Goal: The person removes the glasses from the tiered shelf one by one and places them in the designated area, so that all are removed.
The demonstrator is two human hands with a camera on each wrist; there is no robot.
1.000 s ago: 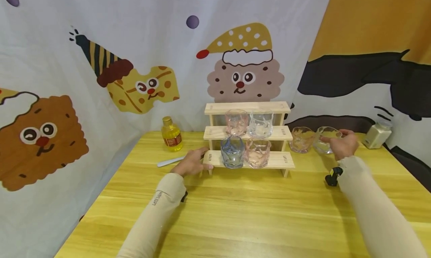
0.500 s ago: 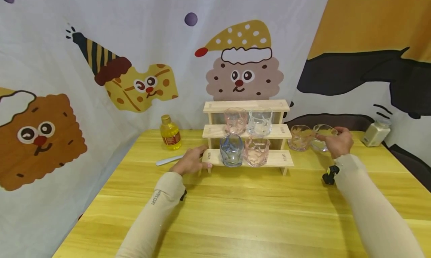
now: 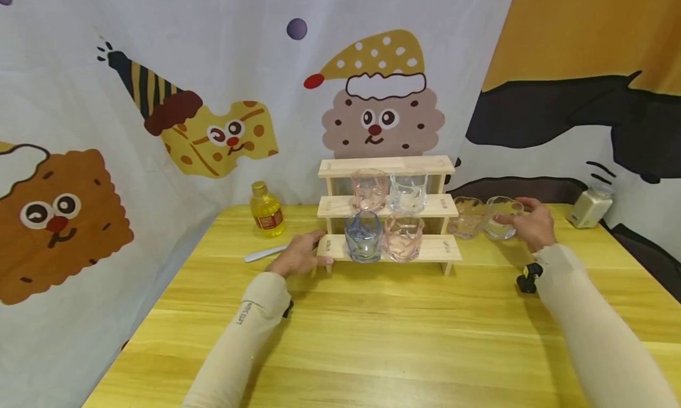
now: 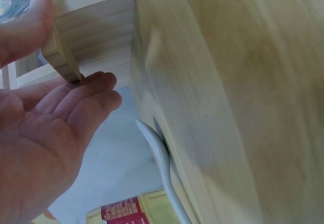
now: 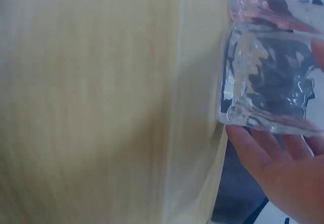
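Pale wooden three-tier stand (image 3: 386,166), pink-tinted glass tumbler (image 3: 466,220), colourless glass tumbler (image 3: 499,207): one row

The left grip (image 3: 298,255) holds the lowest shelf (image 3: 337,248) by its left end. On the yellow wood-grain desk (image 3: 383,325), the pink tumbler stands between stand and colourless tumbler. The latter lies just left of the right grip (image 3: 534,226), the nearer one, clasped by its thumb and fingers.

along the far edge of the glossy, wood-grained surface (image 3: 372,331), the stand (image 3: 387,165) was smooth, matt wood; the clear tumbler (image 3: 500,226) nearer the right corner looked rippled and shiny, like glass.
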